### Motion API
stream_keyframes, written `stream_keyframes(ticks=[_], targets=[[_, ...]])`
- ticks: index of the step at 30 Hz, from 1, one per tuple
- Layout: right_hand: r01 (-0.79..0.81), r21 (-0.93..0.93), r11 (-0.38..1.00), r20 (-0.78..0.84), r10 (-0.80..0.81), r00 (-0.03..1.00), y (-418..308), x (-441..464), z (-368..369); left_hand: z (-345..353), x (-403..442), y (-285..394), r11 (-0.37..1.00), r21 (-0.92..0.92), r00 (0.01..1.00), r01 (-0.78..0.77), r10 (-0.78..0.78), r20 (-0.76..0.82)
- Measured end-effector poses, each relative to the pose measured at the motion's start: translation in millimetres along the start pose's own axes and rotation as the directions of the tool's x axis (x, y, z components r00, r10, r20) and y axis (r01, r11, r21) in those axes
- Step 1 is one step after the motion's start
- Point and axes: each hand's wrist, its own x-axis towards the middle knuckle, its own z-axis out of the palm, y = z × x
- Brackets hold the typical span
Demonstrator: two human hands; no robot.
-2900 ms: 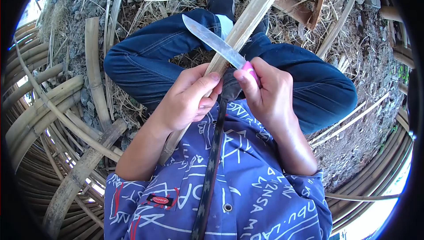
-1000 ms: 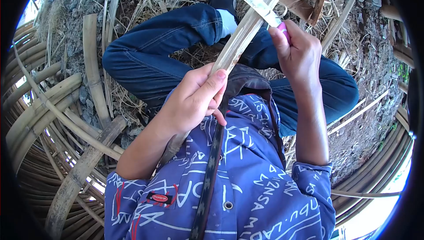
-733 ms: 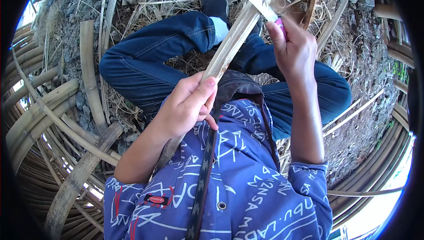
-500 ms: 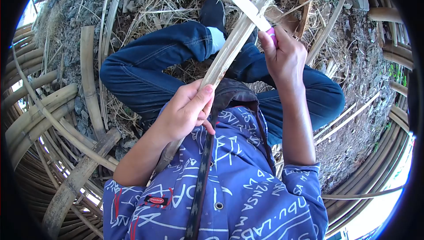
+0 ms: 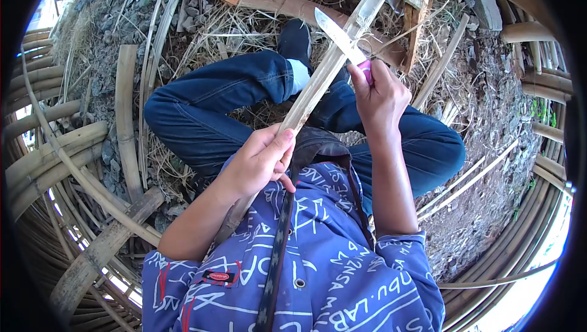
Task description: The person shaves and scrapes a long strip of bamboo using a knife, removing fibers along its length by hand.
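Note:
A long split bamboo strip point(image 5: 315, 86) slants from beside my left forearm up past the top edge of the view. My left hand point(image 5: 262, 156) is closed around its lower part, thumb on top. In my right hand point(image 5: 380, 96) is the pink handle of a knife point(image 5: 337, 34). The blade lies across the upper part of the strip, its tip pointing up and left. Thin curled shavings stand on the strip by the blade.
My crossed legs point(image 5: 208, 109) are beneath the strip. Wooden boards point(image 5: 293, 2) lie beyond my feet, among straw and shavings. A bamboo piece point(image 5: 127, 118) lies at the left, and curved bamboo poles point(image 5: 67, 148) stand on both sides. Gravel point(image 5: 489, 124) covers the ground at right.
Since half a second ago, my right hand and the knife have come lower and slightly left along the strip. My left hand keeps its hold. The view now shows more of the boards.

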Motion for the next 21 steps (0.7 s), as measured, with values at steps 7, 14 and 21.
stream_keyframes(ticks=[7, 14, 21], targets=[[-0.160, 0.056, 0.986, -0.015, 0.161, 0.987, 23.8, 22.4, -24.4, 2.2, -3.7, -9.1, 0.999, -0.014, 0.999, 0.039, -0.039, 0.023], [-0.327, 0.490, 0.808, 0.339, 0.170, 0.925, -1.4, -15.6, -31.4, 1.6, -0.2, -3.7, 0.999, -0.009, 0.998, 0.038, -0.037, 0.050], [-0.332, 0.387, 0.860, 0.311, 0.217, 0.925, 2.6, -12.7, -18.9, 2.9, 0.1, -1.7, 0.999, 0.012, 0.998, 0.041, -0.042, 0.053]])
